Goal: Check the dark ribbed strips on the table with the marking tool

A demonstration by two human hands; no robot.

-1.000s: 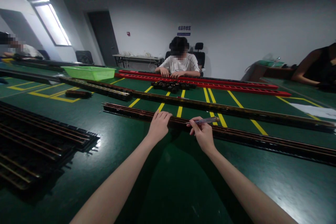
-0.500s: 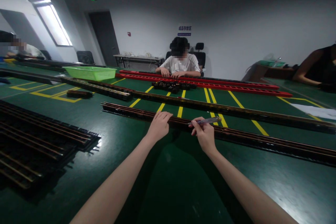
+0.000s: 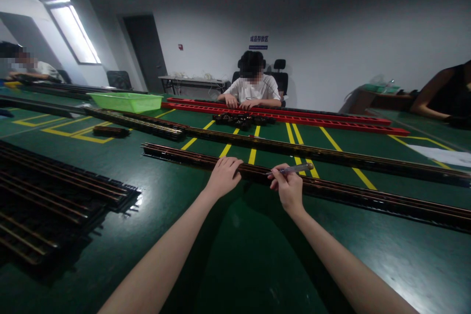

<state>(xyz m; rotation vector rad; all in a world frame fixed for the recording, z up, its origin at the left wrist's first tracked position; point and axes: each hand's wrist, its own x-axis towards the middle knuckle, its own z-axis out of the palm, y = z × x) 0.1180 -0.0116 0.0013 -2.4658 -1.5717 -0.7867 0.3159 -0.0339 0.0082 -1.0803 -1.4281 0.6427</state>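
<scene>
A long dark rail strip (image 3: 353, 197) with coppery lines along its length lies across the table in front of me. Over its left part rests my left hand (image 3: 223, 176), its fingers bent across the strip and gripping it. My right hand (image 3: 289, 187) is closed around a slim screwdriver (image 3: 294, 169) with a clear handle. The thin shaft points left toward the strip, and the handle end sticks out to the right. Whether its tip touches the strip I cannot tell.
A second long rail (image 3: 309, 149) runs behind mine. Stacked strips (image 3: 62, 181) lie at left, near a short dark piece (image 3: 110, 131). Farther back are a green bin (image 3: 127, 102), red slotted frames (image 3: 331, 121), dark parts (image 3: 241, 120) and a seated person (image 3: 253, 89).
My left hand's fingers have spread slightly over the strip. My right hand has shifted a little to the right with the screwdriver. The strips look unmoved.
</scene>
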